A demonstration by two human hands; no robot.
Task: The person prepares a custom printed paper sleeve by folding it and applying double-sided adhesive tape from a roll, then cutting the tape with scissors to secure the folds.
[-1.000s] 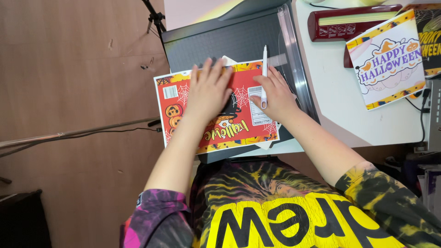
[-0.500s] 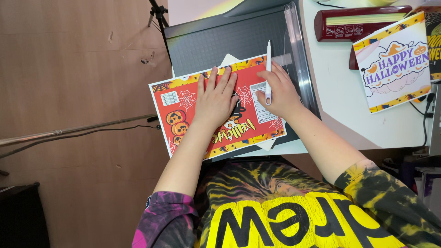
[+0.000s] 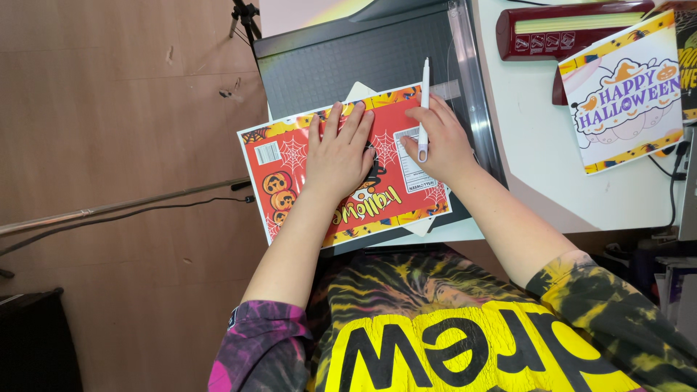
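Observation:
A red and orange printed sheet (image 3: 283,163) with pumpkins and spider webs lies on a dark grey cutting mat (image 3: 348,62), over a white piece whose corners stick out. My left hand (image 3: 339,156) rests flat on the sheet, fingers spread. My right hand (image 3: 439,141) holds a slim white pen-like tool (image 3: 425,94), its lower end on the sheet's white label panel.
The mat's clear ruler arm (image 3: 475,94) runs along its right edge on a white table (image 3: 537,167). A white card (image 3: 626,91) with purple lettering and orange borders lies at right, a dark red stapler-like tool (image 3: 573,29) behind it. Wooden floor, cables and a tripod leg at left.
The sheet has shifted slightly toward me and to the left under both hands. My right hand moved with the white tool, which stays upright along the sheet's right side.

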